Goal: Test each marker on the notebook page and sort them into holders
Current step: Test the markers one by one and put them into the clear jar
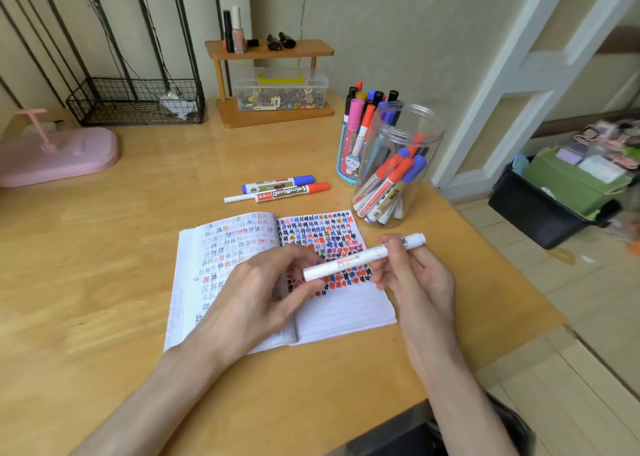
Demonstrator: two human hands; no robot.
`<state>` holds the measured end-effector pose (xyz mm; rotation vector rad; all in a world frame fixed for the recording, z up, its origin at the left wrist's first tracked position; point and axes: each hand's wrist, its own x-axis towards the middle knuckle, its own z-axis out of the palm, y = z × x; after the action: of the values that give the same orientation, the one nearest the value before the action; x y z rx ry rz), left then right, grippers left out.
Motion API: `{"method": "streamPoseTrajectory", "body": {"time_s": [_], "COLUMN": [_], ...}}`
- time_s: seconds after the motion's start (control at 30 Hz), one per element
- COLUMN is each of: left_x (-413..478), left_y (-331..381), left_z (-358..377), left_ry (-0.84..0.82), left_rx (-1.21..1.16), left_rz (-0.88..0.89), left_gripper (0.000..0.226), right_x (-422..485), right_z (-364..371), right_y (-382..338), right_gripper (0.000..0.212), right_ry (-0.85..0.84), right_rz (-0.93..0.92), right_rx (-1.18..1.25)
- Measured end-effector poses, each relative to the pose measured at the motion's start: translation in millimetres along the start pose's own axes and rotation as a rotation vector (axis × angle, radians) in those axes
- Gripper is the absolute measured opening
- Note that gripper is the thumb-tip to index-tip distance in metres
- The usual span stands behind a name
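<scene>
A person's right hand [415, 282] grips a white marker [360, 257] near its far end, thumb and fingers curled round the barrel, holding it slanted above the open notebook [346, 313]. The left hand [256, 296] hovers over the page, fingers bent and thumb tip at the marker's near end (blur hides whether they actually pinch it). Both bare forearms reach in from the lower edge of the view.

The notebook lies flat on a wooden table [104, 282]. The upper half of its right page is thick with blue, red, black and orange test marks, with bare ruled lines below; the left page shows fainter marks. Just beyond it lie a blue marker [277, 182], a red marker [294, 192] touching it, and a thin white pen [239, 198] beside them. To the right stand two holders side by side: a clear jar [433, 144] with red- and blue-capped markers leaning inside, and behind it a blue cup [343, 157] packed with upright markers.

At the table's back, against the wall, stand a wire basket [135, 107] and a small wooden shelf [311, 52], with bottles on top and a clear box [280, 90] of small bits below. A pink tray [59, 159] sits at the left edge. On the floor at right, a black bin [533, 209] holds a green box [568, 182].
</scene>
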<state>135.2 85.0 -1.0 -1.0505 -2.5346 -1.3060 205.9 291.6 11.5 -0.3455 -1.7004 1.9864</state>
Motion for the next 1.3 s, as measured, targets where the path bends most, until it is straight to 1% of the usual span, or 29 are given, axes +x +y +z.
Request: {"method": "streamPoseTrajectory", "body": {"time_s": [0.03,0.07,0.13,0.17,0.23,0.3,0.4,0.47,0.5,0.6,0.63,0.77,0.93,1.0,1.07,1.1,1.2,1.23,1.3], "left_x": [0,1,1,0,-2,-4,0,5,6,15,20,34,40,44,46,47,48,48,50], "left_y": [0,-1,2,4,8,13,29,42,47,62,67,83,83,86,89,91,91,91,90], "left_z": [0,-1,-2,-2,0,6,21,41,50,83,93,122,144,149,153,155,154,151,144], "left_ry": [-0.015,-0.031,-0.060,-0.064,-0.060,-0.087,-0.142,-0.191,-0.222,-0.331,-0.355,-0.364,-0.364,-0.378,-0.380,-0.384,-0.368,-0.364,-0.347], "left_rx": [0.022,0.045,0.079,0.091,0.091,0.070,0.078,0.071,0.074,0.083,0.063,-0.073,-0.131,-0.141,-0.151,-0.149,-0.155,-0.154,-0.141], "left_rz": [0.009,0.020,0.057,0.073,0.073,0.058,0.083,0.126,0.149,0.255,0.275,0.251,0.235,0.230,0.232,0.237,0.250,0.253,0.271], "left_gripper": [0.026,0.026,0.011,0.009,0.015,0.022,0.031,0.035,0.032,0.011,0.009,0.007,0.009,0.006,0.009,0.010,0.008,0.008,0.016], "right_x": [-1,-1,-2,-3,-7,-14,-27,-38,-43,-54,-57,-65,-75,-76,-75,-75,-72,-71,-66], "right_z": [-5,-11,-29,-39,-62,-90,-130,-154,-162,-186,-194,-219,-244,-258,-272,-276,-283,-282,-275], "right_y": [-2,-5,-10,-13,-20,-27,-34,-35,-34,-30,-29,-22,-5,8,21,27,38,39,33], "right_gripper": [0.026,0.026,0.025,0.025,0.028,0.031,0.020,0.021,0.022,0.019,0.021,0.031,0.026,0.027,0.028,0.026,0.010,0.008,0.006], "right_ry": [0.022,0.050,0.116,0.143,0.201,0.296,0.434,0.495,0.526,0.636,0.662,0.680,0.619,0.645,0.700,0.714,0.726,0.734,0.745], "right_rz": [-0.002,-0.008,-0.017,-0.022,-0.050,-0.080,-0.121,-0.141,-0.143,-0.152,-0.155,-0.155,-0.055,-0.010,0.034,0.059,0.090,0.086,0.051], "right_rx": [-0.013,-0.024,-0.052,-0.068,-0.100,-0.106,-0.113,-0.176,-0.193,-0.197,-0.213,-0.371,-0.554,-0.635,-0.706,-0.729,-0.779,-0.784,-0.756]}}
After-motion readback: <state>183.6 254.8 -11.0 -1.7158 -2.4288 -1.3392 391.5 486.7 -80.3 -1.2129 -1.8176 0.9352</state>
